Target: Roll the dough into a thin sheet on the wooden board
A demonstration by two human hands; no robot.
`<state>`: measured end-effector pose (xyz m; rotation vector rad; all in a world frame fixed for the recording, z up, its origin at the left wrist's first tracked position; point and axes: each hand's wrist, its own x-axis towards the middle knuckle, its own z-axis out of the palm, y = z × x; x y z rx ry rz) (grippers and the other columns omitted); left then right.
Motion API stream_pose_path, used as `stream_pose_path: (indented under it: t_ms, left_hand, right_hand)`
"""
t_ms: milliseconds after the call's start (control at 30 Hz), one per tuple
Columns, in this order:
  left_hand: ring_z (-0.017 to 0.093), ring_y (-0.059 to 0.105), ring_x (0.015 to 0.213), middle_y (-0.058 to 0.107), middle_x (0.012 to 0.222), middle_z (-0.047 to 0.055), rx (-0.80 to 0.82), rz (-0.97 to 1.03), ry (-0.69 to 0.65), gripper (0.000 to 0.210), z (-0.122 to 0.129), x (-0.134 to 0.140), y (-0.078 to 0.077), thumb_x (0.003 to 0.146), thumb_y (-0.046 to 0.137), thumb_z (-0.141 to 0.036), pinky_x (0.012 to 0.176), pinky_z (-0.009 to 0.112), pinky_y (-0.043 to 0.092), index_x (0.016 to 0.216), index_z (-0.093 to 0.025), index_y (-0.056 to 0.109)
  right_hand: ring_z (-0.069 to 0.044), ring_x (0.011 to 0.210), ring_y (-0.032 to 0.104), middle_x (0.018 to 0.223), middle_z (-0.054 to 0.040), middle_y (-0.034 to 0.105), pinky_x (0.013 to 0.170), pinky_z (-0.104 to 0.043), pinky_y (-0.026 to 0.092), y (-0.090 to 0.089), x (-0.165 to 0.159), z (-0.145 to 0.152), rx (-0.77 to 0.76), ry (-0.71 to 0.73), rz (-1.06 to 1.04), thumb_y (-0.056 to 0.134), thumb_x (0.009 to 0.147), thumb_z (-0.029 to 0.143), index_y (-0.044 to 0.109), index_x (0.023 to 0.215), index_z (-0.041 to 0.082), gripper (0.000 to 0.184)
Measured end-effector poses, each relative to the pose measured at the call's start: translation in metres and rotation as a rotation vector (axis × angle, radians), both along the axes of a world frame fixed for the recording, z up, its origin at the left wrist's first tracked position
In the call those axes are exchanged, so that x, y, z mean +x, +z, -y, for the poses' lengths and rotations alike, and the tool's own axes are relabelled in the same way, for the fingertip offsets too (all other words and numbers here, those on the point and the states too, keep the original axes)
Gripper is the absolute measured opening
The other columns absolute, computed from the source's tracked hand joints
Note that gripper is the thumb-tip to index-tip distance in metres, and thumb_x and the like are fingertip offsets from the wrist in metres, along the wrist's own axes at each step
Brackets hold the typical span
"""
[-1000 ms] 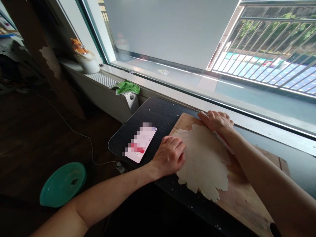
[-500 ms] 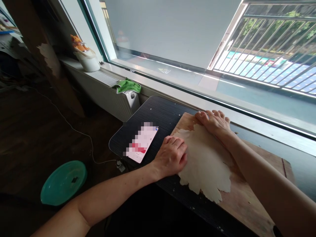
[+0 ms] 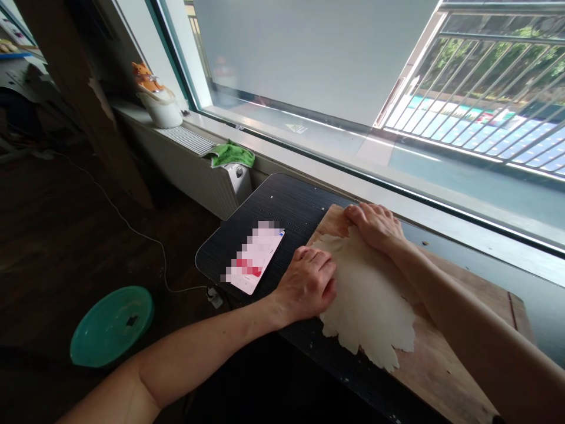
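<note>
While the flat dough sheet (image 3: 368,294) lies on the wooden board (image 3: 445,359) on the tabletop (image 3: 273,206), the left hand (image 3: 309,285) curls its fingers against its near edge and the right hand (image 3: 375,225) presses flat, fingers together, on its far edge.

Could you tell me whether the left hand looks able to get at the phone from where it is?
Probably yes: the left hand rests on the dough's left edge, the phone lies just beside it, and nothing lies between.

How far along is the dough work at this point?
Done: the dough sheet lies thin and ragged-edged on the wooden board. In hand: left hand and right hand press its near and far edges. Left: no cut, filling or folding shows yet.
</note>
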<state>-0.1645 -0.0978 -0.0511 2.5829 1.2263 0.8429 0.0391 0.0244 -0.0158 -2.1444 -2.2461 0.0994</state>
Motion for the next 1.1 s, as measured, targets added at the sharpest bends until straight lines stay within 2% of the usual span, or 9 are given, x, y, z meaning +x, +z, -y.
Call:
stream_pose_path:
  t_ms: [133, 233, 333, 467, 533, 667, 733, 933, 1100]
  left_hand:
    - [0.026, 0.056, 0.105, 0.064, 0.11, 0.011, 0.004, 0.01, -0.001, 0.013, 0.0, 0.0, 0.0, 0.089, 0.056, -0.023, 0.101, 0.044, 0.04, 0.095, -0.016, 0.065]
    - [0.026, 0.056, 0.106, 0.064, 0.11, 0.011, -0.019, 0.004, -0.013, 0.014, 0.0, -0.001, 0.0, 0.089, 0.056, -0.023, 0.101, 0.044, 0.04, 0.097, -0.017, 0.065]
    - [0.026, 0.056, 0.105, 0.064, 0.109, 0.011, -0.013, 0.005, -0.015, 0.014, 0.0, -0.001, 0.0, 0.089, 0.055, -0.023, 0.101, 0.044, 0.04, 0.097, -0.016, 0.065]
    - [0.025, 0.056, 0.104, 0.064, 0.108, 0.011, 0.002, 0.013, -0.005, 0.014, 0.0, 0.0, 0.0, 0.089, 0.056, -0.023, 0.101, 0.044, 0.039, 0.095, -0.015, 0.065]
    - [0.026, 0.056, 0.104, 0.064, 0.108, 0.011, -0.003, 0.005, -0.007, 0.013, 0.0, 0.0, 0.0, 0.089, 0.056, -0.023, 0.101, 0.044, 0.039, 0.094, -0.015, 0.065]
    - [0.026, 0.056, 0.106, 0.064, 0.11, 0.011, -0.008, -0.006, -0.01, 0.013, 0.0, -0.001, 0.001, 0.089, 0.056, -0.023, 0.101, 0.044, 0.039, 0.095, -0.016, 0.065]
    - [0.026, 0.056, 0.105, 0.064, 0.11, 0.011, -0.016, -0.004, -0.005, 0.013, 0.0, 0.0, 0.0, 0.089, 0.056, -0.023, 0.101, 0.044, 0.04, 0.096, -0.016, 0.065]
    - [0.026, 0.057, 0.105, 0.065, 0.11, 0.011, -0.015, 0.008, -0.001, 0.013, 0.0, 0.0, -0.002, 0.089, 0.056, -0.024, 0.101, 0.046, 0.04, 0.096, -0.018, 0.065]
    - [0.026, 0.057, 0.107, 0.066, 0.11, 0.01, -0.002, -0.001, 0.0, 0.013, -0.001, 0.0, -0.001, 0.089, 0.056, -0.021, 0.101, 0.045, 0.04, 0.097, -0.017, 0.065]
  right_hand:
    - [-0.029, 0.139, 0.035, 0.145, -0.0057, 0.053, 0.111, -0.051, 0.033, -0.001, -0.015, 0.013, 0.034, 0.06, -0.048, 0.017, 0.098, 0.058, 0.057, 0.13, 0.031, 0.058]
    - [-0.033, 0.142, 0.031, 0.149, -0.0111, 0.047, 0.112, -0.058, 0.028, 0.0, -0.006, -0.003, 0.042, -0.074, -0.013, 0.02, 0.097, 0.062, 0.054, 0.135, 0.025, 0.063]
    - [-0.034, 0.14, 0.034, 0.148, -0.0126, 0.048, 0.11, -0.059, 0.031, 0.004, -0.007, -0.005, -0.024, -0.135, -0.048, 0.019, 0.096, 0.062, 0.055, 0.132, 0.025, 0.063]
    - [-0.03, 0.137, 0.039, 0.142, -0.0066, 0.055, 0.11, -0.053, 0.034, 0.004, -0.024, 0.016, -0.05, 0.014, -0.127, 0.016, 0.098, 0.057, 0.06, 0.121, 0.031, 0.056]
    - [-0.031, 0.135, 0.041, 0.14, -0.0056, 0.057, 0.109, -0.054, 0.035, 0.004, -0.023, 0.014, -0.042, 0.032, -0.126, 0.016, 0.098, 0.058, 0.061, 0.118, 0.032, 0.056]
    - [-0.038, 0.131, 0.044, 0.139, -0.0119, 0.056, 0.102, -0.064, 0.038, 0.005, -0.005, -0.016, -0.116, -0.122, -0.05, 0.027, 0.094, 0.064, 0.056, 0.13, 0.033, 0.056]
    - [-0.038, 0.133, 0.043, 0.142, -0.0129, 0.053, 0.102, -0.064, 0.039, 0.005, -0.003, -0.02, -0.125, -0.162, -0.049, 0.026, 0.094, 0.065, 0.052, 0.136, 0.033, 0.059]
    - [-0.03, 0.146, 0.027, 0.157, -0.0081, 0.039, 0.116, -0.054, 0.027, -0.006, -0.027, 0.015, 0.028, -0.075, -0.099, 0.013, 0.098, 0.06, 0.046, 0.145, 0.027, 0.066]
    - [-0.037, 0.134, 0.042, 0.144, -0.0147, 0.051, 0.104, -0.063, 0.036, 0.0, 0.0, -0.026, -0.01, -0.227, -0.1, 0.027, 0.095, 0.061, 0.054, 0.135, 0.027, 0.059]
